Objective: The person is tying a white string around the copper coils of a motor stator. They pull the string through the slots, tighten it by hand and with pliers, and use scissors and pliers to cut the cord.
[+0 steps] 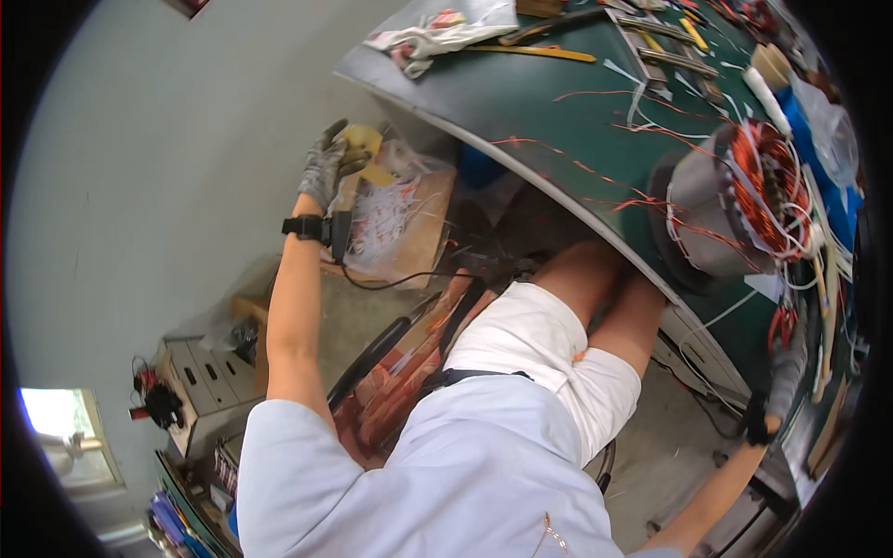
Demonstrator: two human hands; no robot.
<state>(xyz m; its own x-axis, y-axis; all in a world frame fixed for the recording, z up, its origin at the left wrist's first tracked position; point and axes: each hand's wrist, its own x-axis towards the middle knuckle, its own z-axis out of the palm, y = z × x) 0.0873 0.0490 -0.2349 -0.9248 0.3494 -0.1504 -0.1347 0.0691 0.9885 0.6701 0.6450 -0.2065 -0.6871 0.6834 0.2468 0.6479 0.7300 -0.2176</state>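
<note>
My left hand [327,167], in a grey patterned glove, is raised at the left with its fingers closed on a curved yellow strip [365,147]. Below it, an open cardboard box [430,232] lined with clear plastic holds white and reddish scraps. Far to the right, my gloved right hand [790,367] is at the bench edge, closed round red-handled pliers [784,325]; its fingers show only in part. Just above the pliers stands a motor stator [699,191] with copper windings [761,177], loose copper leads and white sleeving.
The green-topped bench [521,112] carries a white cloth [442,39], a yellow stick [549,53], metal bars and cut strips. A chair [395,372] with a patterned cover is under me. Grey drawers [209,372] stand at the lower left. A dark cord [409,279] hangs from my left wrist device.
</note>
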